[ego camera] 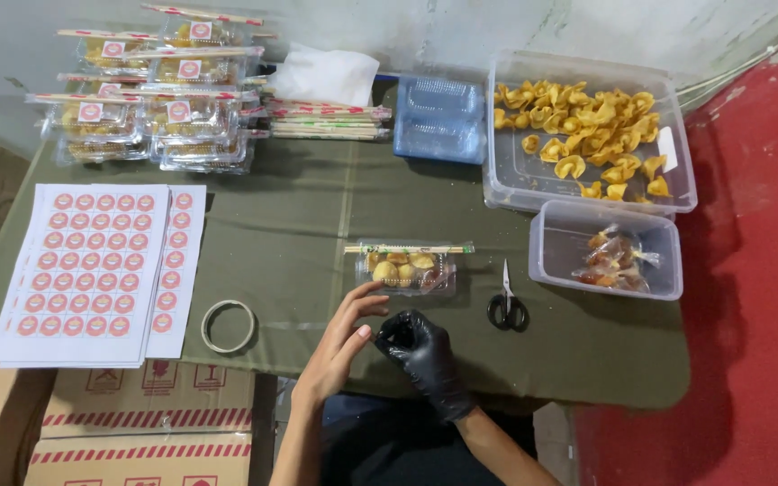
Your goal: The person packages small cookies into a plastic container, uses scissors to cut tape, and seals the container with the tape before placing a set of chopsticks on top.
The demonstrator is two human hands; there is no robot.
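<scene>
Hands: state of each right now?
Left hand: bare, open, fingers extended, fingertips close to the clear snack box.
Right hand: black-gloved, curled closed; contents cannot be told.

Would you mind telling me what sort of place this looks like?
Probably a small home food-packing station: a tub of fried dumplings, stacked filled clear boxes and round sticker sheets lie on a green cloth table beside cardboard cartons.

We note a clear filled clamshell pack (pixel 407 267) mid-bench; stacked packs with round red labels (pixel 150 99) far left of it; red-dot label sheets (pixel 101 270) nearer left.
</scene>
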